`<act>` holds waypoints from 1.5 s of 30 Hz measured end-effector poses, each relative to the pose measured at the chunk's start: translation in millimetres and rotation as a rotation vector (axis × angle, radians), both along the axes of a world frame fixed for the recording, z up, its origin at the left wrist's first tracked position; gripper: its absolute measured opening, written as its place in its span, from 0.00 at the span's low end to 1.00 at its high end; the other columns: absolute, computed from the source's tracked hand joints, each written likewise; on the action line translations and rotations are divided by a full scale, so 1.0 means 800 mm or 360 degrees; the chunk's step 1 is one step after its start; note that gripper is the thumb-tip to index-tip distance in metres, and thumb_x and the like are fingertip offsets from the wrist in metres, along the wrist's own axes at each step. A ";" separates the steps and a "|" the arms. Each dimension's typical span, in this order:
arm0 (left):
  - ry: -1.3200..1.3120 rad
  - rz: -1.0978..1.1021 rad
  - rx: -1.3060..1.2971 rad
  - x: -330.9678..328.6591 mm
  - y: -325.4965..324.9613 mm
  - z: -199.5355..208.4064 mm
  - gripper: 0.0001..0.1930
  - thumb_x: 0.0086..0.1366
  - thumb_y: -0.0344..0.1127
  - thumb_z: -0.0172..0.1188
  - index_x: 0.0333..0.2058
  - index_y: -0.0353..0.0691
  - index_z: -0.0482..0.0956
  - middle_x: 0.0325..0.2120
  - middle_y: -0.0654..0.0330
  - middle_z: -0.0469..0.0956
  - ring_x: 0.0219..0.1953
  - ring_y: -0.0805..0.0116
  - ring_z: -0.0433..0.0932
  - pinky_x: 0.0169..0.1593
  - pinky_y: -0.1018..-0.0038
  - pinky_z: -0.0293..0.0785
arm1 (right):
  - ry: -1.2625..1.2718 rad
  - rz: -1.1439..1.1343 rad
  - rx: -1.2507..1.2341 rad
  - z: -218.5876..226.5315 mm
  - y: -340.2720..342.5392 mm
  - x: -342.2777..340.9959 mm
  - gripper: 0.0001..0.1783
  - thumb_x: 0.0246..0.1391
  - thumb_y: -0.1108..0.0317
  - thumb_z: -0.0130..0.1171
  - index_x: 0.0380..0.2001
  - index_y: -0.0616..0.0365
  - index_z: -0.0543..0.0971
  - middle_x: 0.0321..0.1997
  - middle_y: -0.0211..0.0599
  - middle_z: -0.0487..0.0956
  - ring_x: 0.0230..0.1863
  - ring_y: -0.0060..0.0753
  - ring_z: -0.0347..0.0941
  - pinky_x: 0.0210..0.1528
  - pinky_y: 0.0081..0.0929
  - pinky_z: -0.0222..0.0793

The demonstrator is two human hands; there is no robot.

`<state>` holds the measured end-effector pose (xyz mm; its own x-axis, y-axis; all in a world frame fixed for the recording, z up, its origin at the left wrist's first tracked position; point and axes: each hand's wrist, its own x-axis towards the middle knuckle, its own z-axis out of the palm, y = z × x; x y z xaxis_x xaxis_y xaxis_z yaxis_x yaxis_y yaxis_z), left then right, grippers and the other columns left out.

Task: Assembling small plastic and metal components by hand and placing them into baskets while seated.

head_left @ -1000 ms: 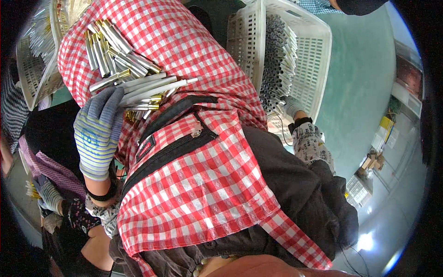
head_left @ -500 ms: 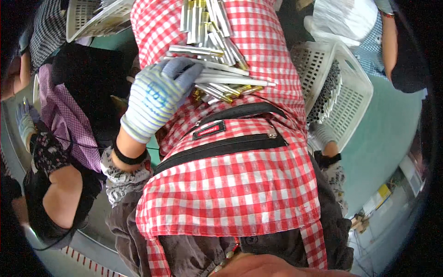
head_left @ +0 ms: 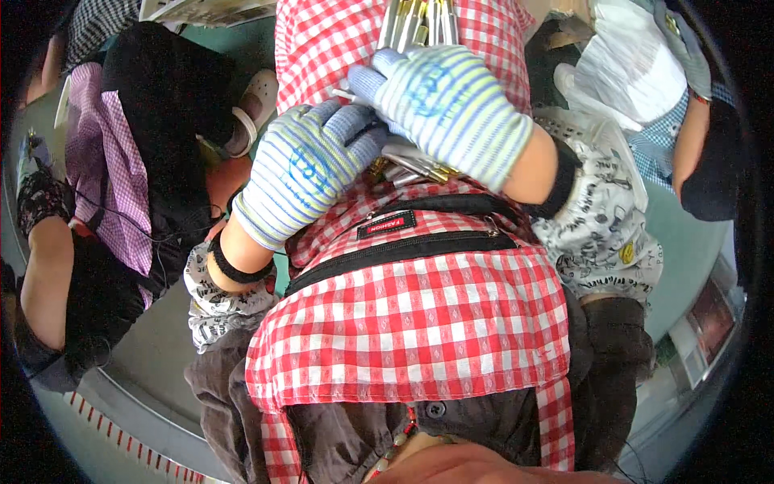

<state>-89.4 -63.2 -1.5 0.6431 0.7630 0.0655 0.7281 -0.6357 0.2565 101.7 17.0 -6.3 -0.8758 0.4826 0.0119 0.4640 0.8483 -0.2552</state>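
Head view: the gloved left hand (head_left: 300, 169) and right hand (head_left: 451, 105) curl their fingers, tips hidden, so I can't tell what they pinch. White tubes (head_left: 344, 94) peek out between; gold-and-silver tubes (head_left: 419, 26) lie on the red-checked apron (head_left: 411, 323).

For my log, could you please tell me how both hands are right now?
Left hand: fingers bent; cannot tell whether it holds anything.
Right hand: by the tubes, grip hidden; cannot tell.
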 end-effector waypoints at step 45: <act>-0.0917 0.0408 -0.0575 -0.022 -0.022 0.005 0.13 0.64 0.36 0.59 0.43 0.36 0.78 0.36 0.50 0.80 0.37 0.47 0.78 0.43 0.62 0.74 | 0.1930 -0.0720 -0.1860 0.074 -0.047 0.137 0.07 0.60 0.76 0.57 0.42 0.60 0.74 0.44 0.51 0.80 0.40 0.37 0.82 0.39 0.27 0.82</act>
<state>-107.3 -81.1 2.3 0.3805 0.9231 0.0555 0.5288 -0.2664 0.8059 211.1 -20.9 52.9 -0.4398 0.8981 -0.0003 -0.3089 -0.1516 -0.9389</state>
